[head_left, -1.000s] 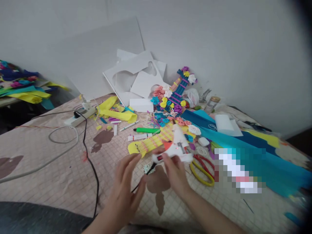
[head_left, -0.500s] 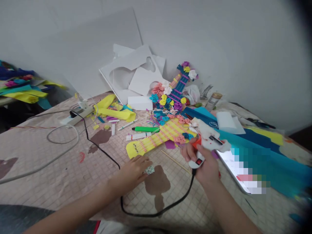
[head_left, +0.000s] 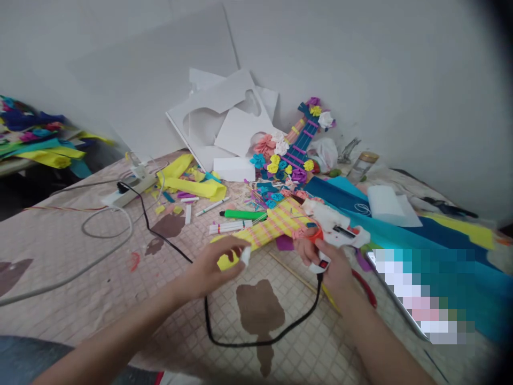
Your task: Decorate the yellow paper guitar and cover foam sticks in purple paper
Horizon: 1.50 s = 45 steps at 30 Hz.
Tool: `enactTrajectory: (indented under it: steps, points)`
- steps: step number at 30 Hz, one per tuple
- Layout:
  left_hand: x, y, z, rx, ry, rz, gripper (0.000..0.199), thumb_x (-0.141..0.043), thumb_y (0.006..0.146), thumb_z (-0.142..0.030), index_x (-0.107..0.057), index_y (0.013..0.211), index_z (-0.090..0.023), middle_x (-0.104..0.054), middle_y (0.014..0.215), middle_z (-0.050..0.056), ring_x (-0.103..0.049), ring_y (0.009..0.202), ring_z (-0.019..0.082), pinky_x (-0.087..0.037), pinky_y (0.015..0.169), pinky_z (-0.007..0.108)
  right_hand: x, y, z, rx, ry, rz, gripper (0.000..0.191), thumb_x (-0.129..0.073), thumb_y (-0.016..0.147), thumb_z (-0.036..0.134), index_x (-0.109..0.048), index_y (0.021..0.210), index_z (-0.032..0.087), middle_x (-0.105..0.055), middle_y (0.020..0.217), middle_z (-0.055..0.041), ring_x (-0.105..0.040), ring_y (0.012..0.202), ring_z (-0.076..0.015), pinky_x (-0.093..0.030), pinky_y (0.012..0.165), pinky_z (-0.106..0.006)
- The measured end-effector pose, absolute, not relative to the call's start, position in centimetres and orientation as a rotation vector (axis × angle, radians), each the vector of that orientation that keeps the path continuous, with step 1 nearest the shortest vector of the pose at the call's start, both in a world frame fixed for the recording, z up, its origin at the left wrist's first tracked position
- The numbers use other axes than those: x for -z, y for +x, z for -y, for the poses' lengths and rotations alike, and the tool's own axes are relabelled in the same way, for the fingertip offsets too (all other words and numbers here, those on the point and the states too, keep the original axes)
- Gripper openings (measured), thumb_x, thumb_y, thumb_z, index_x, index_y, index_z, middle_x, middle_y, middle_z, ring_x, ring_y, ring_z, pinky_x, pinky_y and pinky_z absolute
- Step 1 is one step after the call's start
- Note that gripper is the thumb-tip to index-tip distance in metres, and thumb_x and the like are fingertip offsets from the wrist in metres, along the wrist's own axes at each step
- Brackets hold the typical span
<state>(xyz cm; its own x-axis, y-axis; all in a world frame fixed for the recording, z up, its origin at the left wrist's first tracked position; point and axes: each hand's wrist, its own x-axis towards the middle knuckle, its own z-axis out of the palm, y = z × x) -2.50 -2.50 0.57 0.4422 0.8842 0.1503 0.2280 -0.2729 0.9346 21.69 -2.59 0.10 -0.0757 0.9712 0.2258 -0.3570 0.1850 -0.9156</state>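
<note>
My right hand (head_left: 326, 262) is wrapped round the handle of a white glue gun (head_left: 334, 222) with an orange trigger; its black cord loops over the table. Between the thumb and fingers of my left hand (head_left: 214, 264) is a small whitish piece (head_left: 246, 256). Beyond both hands lies a yellow guitar-shaped piece (head_left: 276, 223) with pink stripes, its narrow end partly behind my left hand. Pink and blue paper flowers sit near its wide end, partly covered by the glue gun.
A blue flower-covered guitar shape (head_left: 302, 141) leans at the back by white board offcuts (head_left: 236, 125). A power strip (head_left: 130, 192) stands left. Markers (head_left: 230, 227) lie mid-table. Right are a phone (head_left: 396, 294), blue sheets and a glass jar (head_left: 363, 166).
My left hand has lifted from the table with the small piece, which now shows its whitish side. The glue gun has shifted slightly left relative to the phone.
</note>
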Motion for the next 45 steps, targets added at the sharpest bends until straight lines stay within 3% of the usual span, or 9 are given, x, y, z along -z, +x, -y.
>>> enactTrajectory:
  steps: [3,10,17,21,27,31,36,39,45]
  points:
    - [0.8,-3.7,3.5,-0.661,2.225,-0.977,0.035,-0.065,0.073,-0.027,-0.064,0.107,-0.025,-0.064,0.102,0.008,-0.057,0.097,0.026,-0.041,0.090,0.041,0.4,22.0,2.6,-1.283,-0.743,1.066,0.017,-0.055,0.074,0.035,-0.057,0.081,0.020,-0.036,0.040,0.0070,-0.035,0.040,-0.0121,-0.027,0.045,-0.028]
    - [2.9,-7.6,2.0,-0.763,2.471,-1.499,0.064,-0.064,0.073,-0.035,-0.039,0.130,-0.018,-0.049,0.124,0.016,-0.044,0.116,0.032,-0.038,0.096,0.051,0.5,22.1,2.9,-1.298,-0.691,1.057,0.013,-0.054,0.077,0.030,-0.058,0.080,0.019,-0.037,0.040,0.0057,-0.036,0.040,-0.0125,-0.026,0.043,-0.028]
    - [2.2,-8.6,-1.3,-0.919,2.174,-1.389,0.060,-0.066,0.070,-0.035,-0.044,0.125,-0.022,-0.056,0.119,0.011,-0.060,0.090,0.022,-0.049,0.075,0.035,1.0,21.9,2.9,-1.313,-0.718,1.035,0.011,-0.054,0.078,0.028,-0.059,0.079,0.018,-0.040,0.043,0.0045,-0.040,0.042,-0.0127,-0.027,0.044,-0.028]
    - [1.5,-8.2,-4.0,-1.169,1.688,-1.149,0.061,-0.073,0.063,-0.030,-0.049,0.119,-0.023,-0.054,0.123,0.009,-0.058,0.097,0.022,-0.048,0.076,0.033,1.0,22.2,2.6,-1.294,-0.708,0.983,0.010,-0.056,0.076,0.027,-0.059,0.078,0.018,-0.040,0.041,0.0050,-0.040,0.041,-0.0116,-0.027,0.044,-0.028]
    - [3.3,-6.2,-5.6,-1.256,1.445,-0.966,0.060,-0.071,0.067,-0.025,-0.040,0.119,-0.027,-0.035,0.140,0.009,-0.057,0.106,0.019,-0.048,0.086,0.033,1.1,22.3,2.2,-1.266,-0.715,0.973,0.010,-0.057,0.076,0.027,-0.059,0.079,0.018,-0.040,0.040,0.0058,-0.039,0.040,-0.0103,-0.027,0.044,-0.027]
    - [3.2,-6.2,-3.2,-1.140,1.416,-0.840,0.062,-0.074,0.065,-0.022,-0.042,0.118,-0.028,-0.049,0.129,0.009,-0.061,0.097,0.021,-0.051,0.080,0.034,1.2,22.4,2.0,-1.258,-0.730,0.968,0.011,-0.058,0.075,0.029,-0.059,0.079,0.018,-0.040,0.040,0.0060,-0.040,0.041,-0.0109,-0.027,0.044,-0.027]
    - [2.4,-8.3,0.5,-0.776,1.852,-0.864,0.023,-0.053,0.083,-0.021,-0.052,0.106,-0.018,-0.065,0.090,0.007,-0.063,0.081,0.016,-0.049,0.069,0.027,1.0,22.4,2.1,-1.248,-0.748,0.941,0.011,-0.058,0.074,0.029,-0.059,0.079,0.019,-0.040,0.040,0.0059,-0.040,0.041,-0.0115,-0.027,0.044,-0.027]
    - [2.6,-8.7,0.9,-0.638,2.210,-1.087,0.020,-0.046,0.085,-0.019,-0.051,0.104,-0.017,-0.065,0.075,0.003,-0.060,0.066,0.013,-0.048,0.060,0.025,0.9,22.3,2.2,-1.245,-0.753,0.925,0.010,-0.058,0.074,0.029,-0.059,0.078,0.019,-0.039,0.040,0.0063,-0.039,0.041,-0.0113,-0.027,0.044,-0.027]
    - [3.6,-6.0,-3.0,-0.669,2.434,-1.189,0.035,-0.055,0.079,-0.025,-0.053,0.112,-0.016,-0.058,0.115,0.014,-0.050,0.111,0.027,-0.037,0.097,0.044,1.2,22.2,2.1,-1.240,-0.764,0.933,0.012,-0.058,0.075,0.029,-0.060,0.080,0.019,-0.039,0.040,0.0067,-0.039,0.041,-0.0111,-0.027,0.045,-0.027]
